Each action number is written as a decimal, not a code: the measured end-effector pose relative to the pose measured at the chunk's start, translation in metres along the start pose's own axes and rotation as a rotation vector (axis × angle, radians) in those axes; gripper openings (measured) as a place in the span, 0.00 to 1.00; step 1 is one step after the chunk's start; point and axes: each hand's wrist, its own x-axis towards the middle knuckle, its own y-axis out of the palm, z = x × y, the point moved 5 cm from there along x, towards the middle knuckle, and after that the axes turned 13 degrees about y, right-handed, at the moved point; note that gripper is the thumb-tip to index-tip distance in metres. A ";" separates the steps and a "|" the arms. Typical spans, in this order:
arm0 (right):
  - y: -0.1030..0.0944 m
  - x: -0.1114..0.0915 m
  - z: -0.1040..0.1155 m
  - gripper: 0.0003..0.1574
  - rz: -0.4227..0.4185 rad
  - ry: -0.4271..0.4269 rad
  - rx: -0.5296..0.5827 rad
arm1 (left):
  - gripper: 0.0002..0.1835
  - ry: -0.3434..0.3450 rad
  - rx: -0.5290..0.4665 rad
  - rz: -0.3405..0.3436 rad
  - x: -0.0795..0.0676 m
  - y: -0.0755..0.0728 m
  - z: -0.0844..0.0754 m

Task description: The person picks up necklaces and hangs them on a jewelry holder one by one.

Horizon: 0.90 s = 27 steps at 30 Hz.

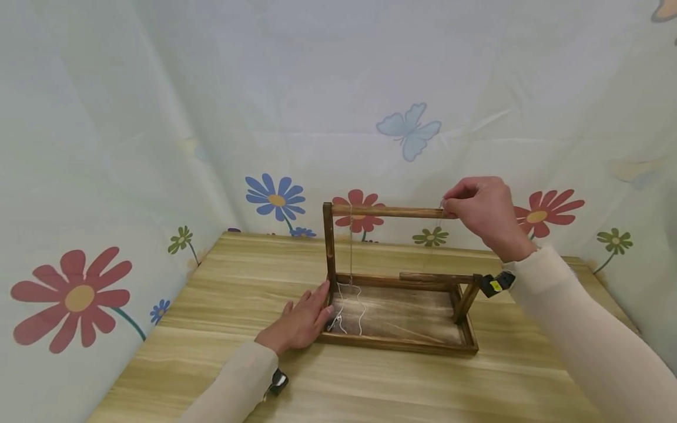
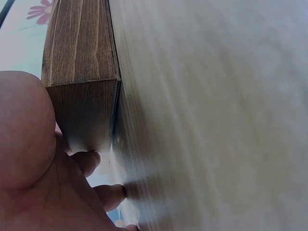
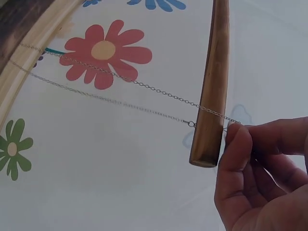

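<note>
A dark brown wooden jewelry stand (image 1: 402, 342) has a shallow tray base, a tall upper bar (image 1: 394, 212) and a shorter bar (image 1: 431, 278). My right hand (image 1: 488, 214) pinches a thin silver chain necklace (image 3: 154, 89) between thumb and index finger, right at the upper bar's free end. The necklace's two strands pass on the near side of that bar in the right wrist view, one ending in a small ring. My left hand (image 1: 300, 322) rests at the tray's left front corner, its fingers extended along the side; the left wrist view shows the corner against the palm side.
Another necklace (image 1: 351, 247) hangs from the upper bar near the left post, its lower part lying in the tray. The stand is on a wood-grain table (image 1: 222, 305). Behind it hangs a pale curtain (image 1: 328, 88) printed with flowers and a butterfly.
</note>
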 end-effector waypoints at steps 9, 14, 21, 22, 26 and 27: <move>0.014 -0.010 0.000 0.14 -0.082 -0.064 0.070 | 0.36 -0.003 0.002 0.001 0.000 0.001 0.001; 0.023 -0.015 0.002 0.11 -0.111 -0.132 0.099 | 0.36 -0.004 0.003 -0.002 0.000 0.000 -0.001; 0.033 -0.017 0.008 0.07 -0.156 -0.245 0.075 | 0.36 -0.003 0.000 -0.003 0.000 -0.001 -0.002; 0.034 -0.017 0.009 0.07 -0.163 -0.255 0.073 | 0.36 -0.004 -0.003 0.000 0.000 -0.001 -0.002; 0.038 -0.019 0.012 0.06 -0.171 -0.276 0.084 | 0.36 -0.010 -0.017 0.004 0.001 0.000 0.000; 0.039 -0.020 0.012 0.06 -0.171 -0.277 0.085 | 0.36 -0.010 -0.016 0.004 0.002 0.001 0.000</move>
